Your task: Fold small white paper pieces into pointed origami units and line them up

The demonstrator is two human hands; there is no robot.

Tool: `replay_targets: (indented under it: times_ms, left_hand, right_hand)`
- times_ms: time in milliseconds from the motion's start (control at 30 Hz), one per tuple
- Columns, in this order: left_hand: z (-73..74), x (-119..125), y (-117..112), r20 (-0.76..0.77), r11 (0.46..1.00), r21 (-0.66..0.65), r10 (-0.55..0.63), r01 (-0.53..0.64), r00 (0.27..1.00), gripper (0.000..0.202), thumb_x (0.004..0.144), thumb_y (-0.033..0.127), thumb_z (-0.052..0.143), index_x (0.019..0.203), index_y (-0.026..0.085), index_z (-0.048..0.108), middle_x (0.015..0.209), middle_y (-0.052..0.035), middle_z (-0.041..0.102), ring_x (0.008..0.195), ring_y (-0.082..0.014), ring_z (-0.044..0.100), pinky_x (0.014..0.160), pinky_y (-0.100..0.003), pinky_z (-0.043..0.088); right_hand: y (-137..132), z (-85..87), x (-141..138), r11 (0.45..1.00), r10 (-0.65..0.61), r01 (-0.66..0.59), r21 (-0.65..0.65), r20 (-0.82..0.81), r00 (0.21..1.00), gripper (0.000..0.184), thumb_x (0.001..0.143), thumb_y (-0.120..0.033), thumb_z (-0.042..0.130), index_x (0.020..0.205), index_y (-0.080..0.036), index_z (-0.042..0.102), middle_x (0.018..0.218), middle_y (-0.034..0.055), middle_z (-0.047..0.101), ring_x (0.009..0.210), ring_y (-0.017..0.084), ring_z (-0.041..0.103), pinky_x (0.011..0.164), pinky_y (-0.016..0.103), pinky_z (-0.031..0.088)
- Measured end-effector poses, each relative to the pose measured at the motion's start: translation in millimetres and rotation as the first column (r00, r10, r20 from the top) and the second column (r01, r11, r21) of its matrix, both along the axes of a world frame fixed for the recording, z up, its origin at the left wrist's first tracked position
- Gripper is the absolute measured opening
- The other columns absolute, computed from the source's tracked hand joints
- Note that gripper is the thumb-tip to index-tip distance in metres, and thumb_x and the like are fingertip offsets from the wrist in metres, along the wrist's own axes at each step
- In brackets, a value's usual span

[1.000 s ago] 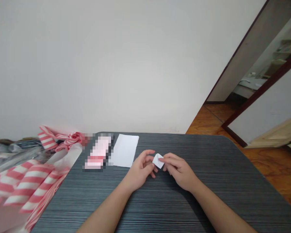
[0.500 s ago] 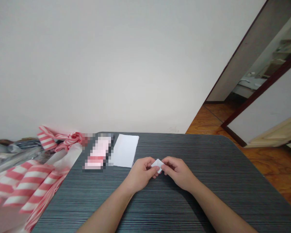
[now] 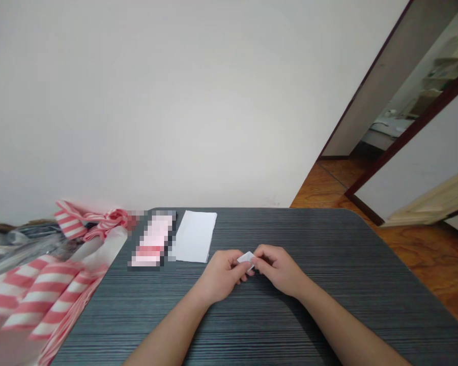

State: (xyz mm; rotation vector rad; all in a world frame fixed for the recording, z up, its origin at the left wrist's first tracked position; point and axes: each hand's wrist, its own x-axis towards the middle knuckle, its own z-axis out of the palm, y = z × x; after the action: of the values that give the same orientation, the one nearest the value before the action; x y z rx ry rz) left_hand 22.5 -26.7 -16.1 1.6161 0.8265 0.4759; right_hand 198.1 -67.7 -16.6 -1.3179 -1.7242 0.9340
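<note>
A small folded white paper piece (image 3: pixel 246 257) is pinched between both of my hands over the middle of the dark striped table (image 3: pixel 328 264). My left hand (image 3: pixel 223 274) curls its fingers round the paper's left side. My right hand (image 3: pixel 277 268) grips the right side with thumb and fingertips pressed together. Most of the paper is hidden by my fingers.
A flat white sheet of paper (image 3: pixel 194 236) lies on the table behind my hands, beside a blurred pink item (image 3: pixel 152 240). Red-and-white striped plastic bags (image 3: pixel 41 284) pile up at the left. A wooden floor and an open doorway (image 3: pixel 404 127) are at the right.
My left fingers have closed onto the paper and both hands have pressed it smaller and lower toward the table. The view has shifted slightly.
</note>
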Motion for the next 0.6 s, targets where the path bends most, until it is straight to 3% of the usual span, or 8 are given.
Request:
replay_targets:
  times_ms: [200, 600]
  left_hand:
    - [5.6, 0.0, -1.4, -0.039, 0.998, 0.05, -0.024, 0.026, 0.999, 0.036, 0.084, 0.042, 0.046, 0.075, 0.013, 0.065, 0.068, -0.0054, 0.066, 0.058, -0.0129, 0.058, 0.053, -0.021, 0.041]
    - [5.9, 1.4, -1.9, -0.102, 0.988, 0.153, -0.017, 0.033, 0.995, 0.032, 0.082, 0.04, 0.048, 0.073, 0.015, 0.065, 0.058, -0.0015, 0.062, 0.053, -0.0119, 0.054, 0.049, -0.021, 0.036]
  right_hand:
    - [0.7, 3.6, -0.2, 0.994, -0.005, 0.002, 0.109, 0.029, 1.0, 0.011, 0.084, -0.02, 0.054, 0.081, -0.017, 0.063, 0.074, 0.0025, 0.06, 0.068, 0.013, 0.055, 0.063, 0.025, 0.042]
    - [3.4, 4.0, 0.6, 0.993, -0.007, 0.001, 0.12, 0.051, 0.999, 0.016, 0.085, -0.02, 0.053, 0.072, -0.017, 0.063, 0.067, 0.0006, 0.056, 0.063, 0.012, 0.053, 0.061, 0.024, 0.041]
